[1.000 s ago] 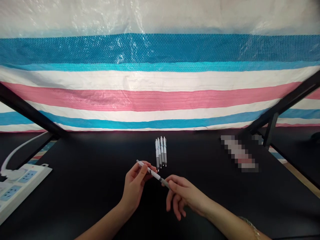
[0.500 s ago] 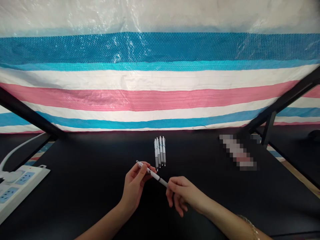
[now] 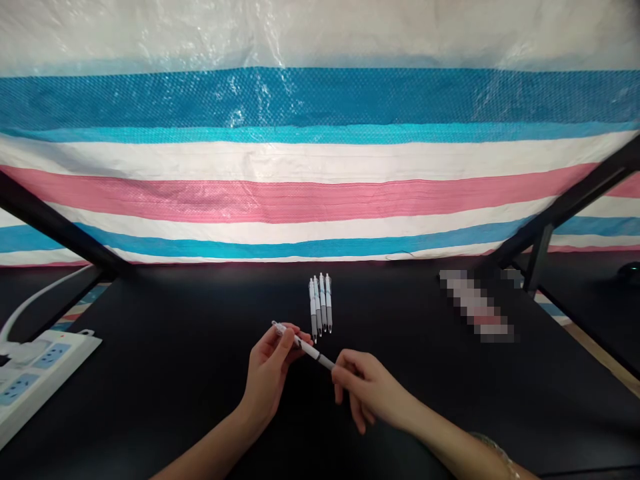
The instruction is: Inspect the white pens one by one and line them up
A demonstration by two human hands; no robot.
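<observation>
A white pen (image 3: pixel 311 351) with a grey grip slants down to the right between my two hands, above the black table. My left hand (image 3: pixel 271 360) is closed round its clip end, thumb on top. At the lower end, the thumb and forefinger of my right hand (image 3: pixel 364 381) pinch the grey grip, while the other fingers hang loosely below. The pen's tip is hidden by the right fingers. Just beyond my hands lie several similar white and grey pens (image 3: pixel 320 305), side by side with their tips toward me.
A white power strip (image 3: pixel 43 380) with a cable lies on the left of the black table (image 3: pixel 200 307). At the back right lies a blurred-out object (image 3: pixel 475 303). Dark metal bars (image 3: pixel 537 257) stand at both sides, with a striped plastic sheet (image 3: pixel 320 200) behind.
My right hand has shifted and turned slightly at the pen's grip end. The left hand and the row of pens have stayed in place.
</observation>
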